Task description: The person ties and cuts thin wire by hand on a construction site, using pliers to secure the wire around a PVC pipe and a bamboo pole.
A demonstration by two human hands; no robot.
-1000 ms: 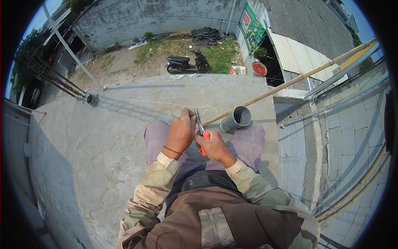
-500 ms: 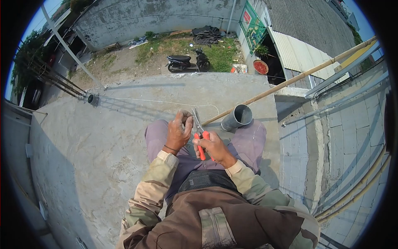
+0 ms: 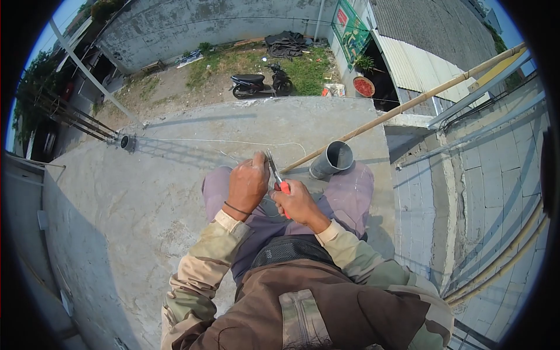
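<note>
My left hand point(image 3: 248, 182) is closed in a pinch in front of my lap. A thin pale line point(image 3: 229, 156), string or wire, sticks out beside its fingers, the rest hidden by the hand. My right hand point(image 3: 296, 202) is wrapped round red-handled snips point(image 3: 275, 169). Their metal jaws point up, close beside my left fingertips, and look nearly closed. A long white line point(image 3: 221, 140) runs over the concrete and curls back near the hands. Just beyond my right knee is a grey pipe piece point(image 3: 332, 161) with an open end.
A bamboo pole point(image 3: 402, 108) slants from near the pipe to the upper right. At the far left, a small dark container point(image 3: 128, 143) sits by upright steel bars point(image 3: 76, 119). The concrete slab point(image 3: 134, 204) ends at an edge above a yard with a parked scooter point(image 3: 259, 83).
The snips' jaws have come nearly together and the red handles are squeezed. My left hand has turned, its back now facing up, with a pale line end showing on its left.
</note>
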